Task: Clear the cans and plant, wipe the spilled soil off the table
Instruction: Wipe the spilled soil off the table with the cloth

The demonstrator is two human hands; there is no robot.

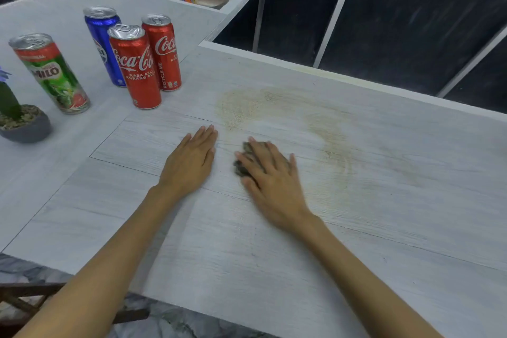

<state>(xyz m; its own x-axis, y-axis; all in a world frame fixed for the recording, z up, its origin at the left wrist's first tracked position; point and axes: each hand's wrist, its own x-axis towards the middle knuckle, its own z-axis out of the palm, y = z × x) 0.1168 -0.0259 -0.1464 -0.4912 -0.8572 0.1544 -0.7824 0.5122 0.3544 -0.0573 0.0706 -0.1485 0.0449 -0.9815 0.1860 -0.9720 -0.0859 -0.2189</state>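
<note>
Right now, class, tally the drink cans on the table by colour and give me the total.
Red cans: 2, the front Coca-Cola can and the back Coca-Cola can
Blue cans: 1, the Pepsi can
Green cans: 1, the Milo can
Total: 4 cans

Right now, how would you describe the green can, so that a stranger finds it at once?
Start at the pale wooden table and look to its far left, where four cans stand near a potted plant. The Milo can stands apart, closest to the plant. It alone is green; the others are red or blue.
</note>
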